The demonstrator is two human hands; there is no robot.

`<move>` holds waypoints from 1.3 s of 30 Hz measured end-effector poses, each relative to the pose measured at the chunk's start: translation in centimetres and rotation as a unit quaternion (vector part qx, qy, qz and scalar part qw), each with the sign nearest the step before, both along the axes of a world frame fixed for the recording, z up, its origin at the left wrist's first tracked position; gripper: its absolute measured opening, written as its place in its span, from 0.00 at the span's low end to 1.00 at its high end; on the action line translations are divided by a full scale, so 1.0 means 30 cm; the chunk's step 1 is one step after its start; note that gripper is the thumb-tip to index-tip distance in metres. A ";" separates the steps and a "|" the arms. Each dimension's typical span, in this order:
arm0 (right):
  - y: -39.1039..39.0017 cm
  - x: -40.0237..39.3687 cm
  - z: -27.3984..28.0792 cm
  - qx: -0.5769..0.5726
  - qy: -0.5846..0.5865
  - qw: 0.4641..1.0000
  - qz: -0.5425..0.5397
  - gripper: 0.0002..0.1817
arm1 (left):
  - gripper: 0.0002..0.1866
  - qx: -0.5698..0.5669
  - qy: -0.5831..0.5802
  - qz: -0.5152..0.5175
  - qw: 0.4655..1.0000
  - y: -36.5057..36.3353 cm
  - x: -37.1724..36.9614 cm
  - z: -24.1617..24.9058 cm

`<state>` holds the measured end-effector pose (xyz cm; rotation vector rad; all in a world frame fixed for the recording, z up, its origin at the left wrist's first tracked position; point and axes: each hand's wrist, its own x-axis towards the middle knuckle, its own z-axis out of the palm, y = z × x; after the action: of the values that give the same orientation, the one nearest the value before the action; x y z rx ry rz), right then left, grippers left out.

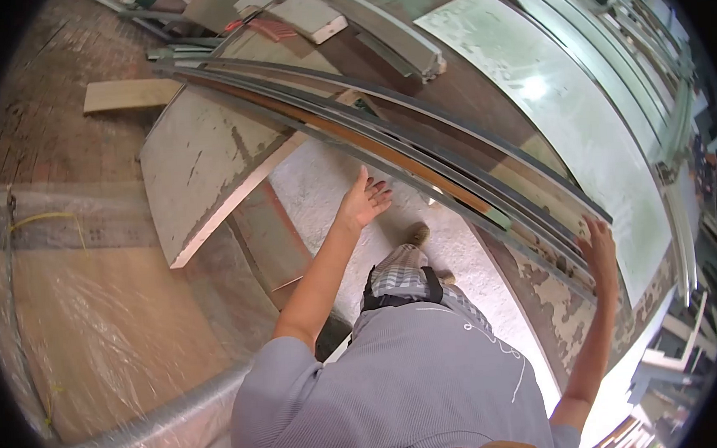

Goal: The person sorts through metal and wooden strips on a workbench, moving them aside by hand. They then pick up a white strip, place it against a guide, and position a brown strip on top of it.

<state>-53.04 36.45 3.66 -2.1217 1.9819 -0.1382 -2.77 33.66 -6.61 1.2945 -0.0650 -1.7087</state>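
Observation:
Several long dark metal strips [420,153], with a brown one [354,135] among them, lie side by side across the boards in front of me. They run from the upper left to the right. My left hand [365,201] is held up just short of their near edge, fingers apart and nothing in it. At the strips' right end is my right hand [599,258], its fingers stretched out beside the strip ends. Whether it touches them is hard to make out.
A worn pale board [201,151] juts out at left, beside plastic-wrapped sheets [128,317]. Behind the strips lie a large pale sheet [546,92] and a boxy metal length [381,28]. A stained board [541,295] is at right. My shoes stand on white floor [324,181].

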 end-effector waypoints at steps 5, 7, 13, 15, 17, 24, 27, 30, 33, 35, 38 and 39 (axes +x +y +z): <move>-0.320 0.367 -0.114 -0.141 -0.017 0.987 0.081 0.29 | 0.40 -0.015 0.080 0.113 0.990 -0.104 0.010 -0.004; -0.385 0.462 -0.162 -0.171 -0.029 0.979 0.103 0.29 | 0.37 -0.042 0.118 0.139 0.982 -0.124 0.003 -0.009; -0.448 0.568 -0.208 -0.143 0.046 0.984 0.094 0.24 | 0.31 -0.071 0.140 0.157 0.975 -0.154 0.014 -0.020; -0.432 0.566 -0.203 -0.157 0.033 0.982 0.104 0.22 | 0.31 -0.070 0.140 0.159 0.975 -0.161 0.019 -0.029; -0.398 0.576 -0.175 -0.138 0.043 0.982 0.123 0.21 | 0.30 -0.080 0.149 0.163 0.972 -0.180 0.033 -0.036; -0.251 0.474 -0.179 -0.048 0.008 0.991 0.122 0.22 | 0.29 -0.078 0.151 0.178 0.969 -0.201 0.042 -0.046; -0.256 0.419 -0.132 0.086 -0.062 0.990 0.094 0.22 | 0.28 -0.069 0.181 0.172 0.966 -0.203 0.039 -0.058; -0.233 0.438 -0.121 0.079 -0.090 0.984 0.130 0.20 | 0.29 -0.109 0.184 0.171 0.962 -0.214 0.032 -0.051; -0.189 0.492 -0.122 0.040 -0.048 0.991 0.116 0.25 | 0.30 -0.137 0.188 0.177 0.956 -0.222 0.028 -0.035; -0.147 0.508 -0.127 0.032 -0.012 0.994 0.105 0.30 | 0.32 -0.142 0.192 0.174 0.955 -0.222 0.030 -0.025; -0.082 0.538 -0.135 0.047 0.006 0.995 0.089 0.43 | 0.33 -0.147 0.201 0.162 0.955 -0.215 0.036 -0.033; -0.059 0.546 -0.142 0.022 0.016 0.995 0.094 0.48 | 0.33 -0.147 0.205 0.154 0.955 -0.210 0.036 -0.037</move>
<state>-36.65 34.69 -0.60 -2.2807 1.7714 -0.0265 -1.69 27.37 -7.73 0.6742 0.1171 -1.5900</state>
